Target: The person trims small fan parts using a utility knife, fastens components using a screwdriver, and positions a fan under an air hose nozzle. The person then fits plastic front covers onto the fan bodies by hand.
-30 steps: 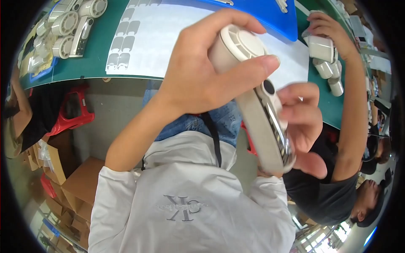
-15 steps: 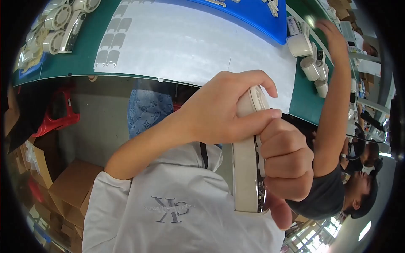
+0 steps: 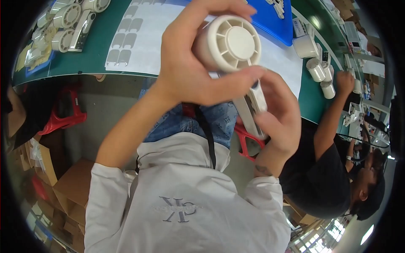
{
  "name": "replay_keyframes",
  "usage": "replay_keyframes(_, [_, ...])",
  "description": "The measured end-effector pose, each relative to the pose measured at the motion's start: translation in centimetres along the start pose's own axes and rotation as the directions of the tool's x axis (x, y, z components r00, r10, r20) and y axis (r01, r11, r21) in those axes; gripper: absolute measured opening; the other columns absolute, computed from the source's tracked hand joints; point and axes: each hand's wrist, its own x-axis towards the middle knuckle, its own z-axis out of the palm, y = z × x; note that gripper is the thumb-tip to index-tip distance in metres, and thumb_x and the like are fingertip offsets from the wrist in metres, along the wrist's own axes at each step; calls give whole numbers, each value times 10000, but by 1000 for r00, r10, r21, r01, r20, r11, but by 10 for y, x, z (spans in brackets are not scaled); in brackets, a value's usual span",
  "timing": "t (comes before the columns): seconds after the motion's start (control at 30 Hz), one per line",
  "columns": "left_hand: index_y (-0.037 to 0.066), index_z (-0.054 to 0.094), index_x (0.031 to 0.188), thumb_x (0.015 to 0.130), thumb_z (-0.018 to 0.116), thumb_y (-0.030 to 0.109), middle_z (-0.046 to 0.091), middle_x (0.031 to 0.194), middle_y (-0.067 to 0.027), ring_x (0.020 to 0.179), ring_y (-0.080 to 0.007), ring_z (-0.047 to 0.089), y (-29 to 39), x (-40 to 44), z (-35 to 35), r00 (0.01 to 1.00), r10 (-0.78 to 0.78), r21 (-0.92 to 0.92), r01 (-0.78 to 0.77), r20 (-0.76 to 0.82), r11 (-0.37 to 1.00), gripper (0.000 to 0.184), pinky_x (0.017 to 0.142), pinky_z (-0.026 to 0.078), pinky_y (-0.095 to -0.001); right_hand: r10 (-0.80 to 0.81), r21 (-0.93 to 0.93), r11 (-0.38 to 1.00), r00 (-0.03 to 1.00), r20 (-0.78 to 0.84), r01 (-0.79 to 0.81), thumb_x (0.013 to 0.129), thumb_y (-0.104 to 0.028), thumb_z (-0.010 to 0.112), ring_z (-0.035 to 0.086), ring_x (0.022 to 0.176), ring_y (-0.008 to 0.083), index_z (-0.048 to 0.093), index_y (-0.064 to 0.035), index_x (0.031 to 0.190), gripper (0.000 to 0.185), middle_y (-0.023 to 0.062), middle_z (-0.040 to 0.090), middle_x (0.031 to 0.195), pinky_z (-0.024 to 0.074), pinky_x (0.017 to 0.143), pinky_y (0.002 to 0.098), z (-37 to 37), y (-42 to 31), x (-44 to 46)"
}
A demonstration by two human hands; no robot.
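A cream handheld fan is held over the table's near edge, its round, spoked grille facing up toward me. My left hand is wrapped around the fan's head, with the thumb across the near side. My right hand grips the handle just below the head, fingers curled behind it and thumb on the front. The handle slants down and right, with its middle partly covered by the right hand. Behind the fan lies a white sheet, and grey rounded pieces sit in rows on its left part.
Several similar fans lie at the far left beside a small blue tray. A large blue tray with cream parts is at the back. White cylindrical pieces and a small box stand right. A co-worker sits at right.
The fan has risen away from my body, and its grille has turned toward me. My right hand has changed from a fist by the handle to a grip near the head. The co-worker's arm has lowered.
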Motion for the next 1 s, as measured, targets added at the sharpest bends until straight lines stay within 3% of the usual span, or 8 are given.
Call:
replay_keyframes(0.03, [-36, 578, 1190, 701, 756, 64, 630, 1182, -139, 1029, -178, 633, 0, 5, -5, 998, -30, 44, 28, 55, 999, 529, 898, 506, -298, 121, 27, 992, 992, 34, -122, 832, -157, 751, 618, 969, 155, 575, 24, 1286, 519, 79, 627, 1100, 474, 815, 249, -4, 5, 8])
replay_keyframes(0.1, [-4, 642, 1083, 723, 835, 173, 643, 989, -101, 937, -176, 620, 16, 21, -16, 916, -395, -10, 397, 63, 918, 446, 822, 493, -304, 70, -112, 991, 997, -14, -71, 801, -98, 750, 623, 987, 177, 583, 4, 1288, 526, 85, 635, 1122, 481, 846, 275, -10, 14, 21])
replay_keyframes(0.17, [23, 640, 1135, 705, 797, 82, 635, 1212, -105, 1097, -205, 622, -17, 17, -25, 955, -119, 268, 44, 270, 963, 461, 939, 492, -317, 23, -256, 966, 998, -56, -36, 770, -39, 749, 627, 1005, 199, 591, -16, 1291, 546, 90, 644, 1144, 488, 876, 301, -20, 25, 34])
replay_keyframes(0.23, [81, 680, 1081, 702, 808, 97, 635, 1229, -86, 1157, -253, 599, -27, 10, -25, 949, -143, 314, 51, 279, 948, 400, 969, 486, -361, -222, -692, 688, 971, 83, 217, 769, -52, 736, 616, 1065, 259, 600, -53, 1291, 539, 110, 650, 1175, 486, 927, 351, -34, 36, 47])
replay_keyframes(0.43, [107, 653, 1145, 679, 806, 139, 632, 1101, -83, 1089, -306, 572, -30, 2, -17, 849, -363, 639, 39, 385, 769, 492, 964, 460, -388, -242, -689, 682, 965, 107, 247, 788, -143, 757, 605, 1091, 302, 647, -59, 1224, 457, 129, 619, 1190, 501, 930, 378, -38, 56, 53])
replay_keyframes(0.53, [96, 674, 1119, 668, 817, 145, 634, 1057, -78, 1046, -294, 580, -32, 2, -15, 849, -357, 634, 34, 389, 772, 476, 914, 473, -386, -198, -645, 740, 978, 63, 192, 806, -142, 749, 607, 1087, 297, 642, -56, 1239, 453, 129, 620, 1186, 511, 914, 362, -41, 60, 50])
replay_keyframes(0.8, [69, 721, 1041, 664, 818, 132, 656, 1036, -80, 1001, -285, 607, -39, -3, -16, 883, -243, 596, -51, 402, 801, 394, 884, 494, -372, -436, -778, 508, 889, 140, 371, 840, -118, 731, 620, 1034, 294, 643, -62, 1257, 430, 137, 622, 1201, 527, 878, 365, -39, 74, 48])
replay_keyframes(1.0, [67, 712, 1034, 655, 823, 132, 654, 1049, -87, 1025, -294, 602, -32, 4, -12, 853, -327, 660, -26, 406, 751, 400, 904, 488, -382, -288, -742, 609, 950, 122, 280, 827, -164, 751, 597, 1068, 298, 625, -61, 1272, 474, 129, 619, 1153, 511, 894, 356, -40, 64, 48])
